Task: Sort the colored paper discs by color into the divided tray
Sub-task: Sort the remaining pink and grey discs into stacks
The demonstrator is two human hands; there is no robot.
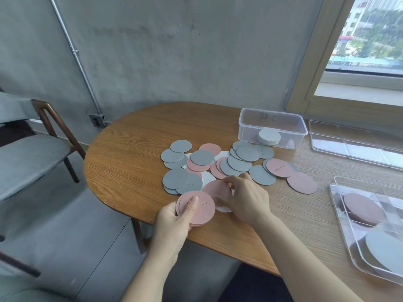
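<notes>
Left hand (pixel 172 225) grips one stack of pink discs (pixel 199 211), right hand (pixel 246 199) pinches one pink disc (pixel 214 189) at the loose pile's (pixel 237 164) near edge; behind pile, one clear box (pixel 246 127) holding one white stack (pixel 268 137); right of pile, one divided tray (pixel 340 192) holding one pink stack (pixel 362 209), one grey stack (pixel 386 247).

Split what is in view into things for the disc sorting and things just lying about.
Job: loose pink, grey and white paper discs on the oval wooden table; stack of pink discs gripped by the left hand; pink disc pinched by the right hand; clear divided plastic tray.

Lying about: grey-cushioned wooden chair; wall socket; clear plastic tub holding white discs.
</notes>
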